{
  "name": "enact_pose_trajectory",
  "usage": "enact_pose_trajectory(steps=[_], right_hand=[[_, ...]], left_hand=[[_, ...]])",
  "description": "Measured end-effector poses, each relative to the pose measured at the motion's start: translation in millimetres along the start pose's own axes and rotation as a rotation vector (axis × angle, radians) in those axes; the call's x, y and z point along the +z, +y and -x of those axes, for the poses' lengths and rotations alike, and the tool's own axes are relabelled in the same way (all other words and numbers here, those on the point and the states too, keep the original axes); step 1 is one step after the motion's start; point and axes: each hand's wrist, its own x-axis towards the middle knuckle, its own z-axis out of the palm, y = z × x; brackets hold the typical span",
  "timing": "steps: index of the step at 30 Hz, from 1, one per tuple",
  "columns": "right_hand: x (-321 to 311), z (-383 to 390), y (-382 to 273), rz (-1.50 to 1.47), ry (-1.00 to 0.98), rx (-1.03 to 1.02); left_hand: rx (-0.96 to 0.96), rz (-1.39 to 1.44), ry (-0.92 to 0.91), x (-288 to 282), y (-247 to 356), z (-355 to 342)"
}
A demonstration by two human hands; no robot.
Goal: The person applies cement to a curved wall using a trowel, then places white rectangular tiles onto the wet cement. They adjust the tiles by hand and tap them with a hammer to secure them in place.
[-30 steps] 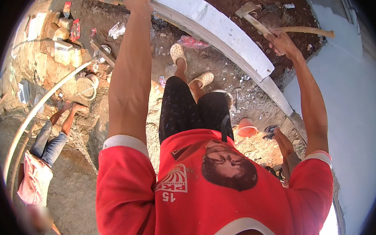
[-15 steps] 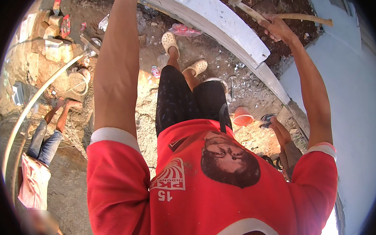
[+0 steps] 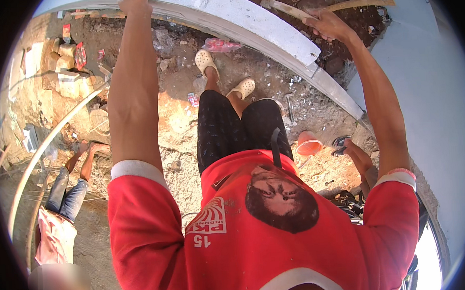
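Observation:
At the top edge, my left hand (image 3: pixel 136 5) is at the long white block ledge (image 3: pixel 248 20); its fingertips are hidden, so its grip is unclear. Higher on the right, my right hand (image 3: pixel 326 24) grips the pale handle of a hammer-like tool (image 3: pixel 294 10), held over dark soil beside the block. A curved wooden handle (image 3: pixel 366 3) lies just behind that hand. Below the ledge my feet in cream perforated clogs (image 3: pixel 206 63) stand on rough ground, with a pink plastic bag (image 3: pixel 220 45) near them.
A co-worker (image 3: pixel 66 199) is at the left, near pale curved poles (image 3: pixel 45 140) and stacked blocks (image 3: pixel 68 82). Another person's legs (image 3: pixel 357 155) show at the right, beside an orange bucket (image 3: pixel 309 144). A pale wall (image 3: pixel 418 121) runs down the right side.
Both my hands have shifted up and leftward in the picture, my right hand still gripping the tool. The ledge and surroundings have also shifted slightly as the view moved.

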Motion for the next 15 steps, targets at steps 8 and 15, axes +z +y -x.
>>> enact_pose_trajectory(steps=[8,15], right_hand=[[0,14,-2,-0.153,0.16,-0.078],[11,1,11,0.055,-0.095,0.066]], left_hand=[[-0.03,-0.138,-0.015,-8,13,-7],[0.033,0.151,-0.073,1,6,3]])
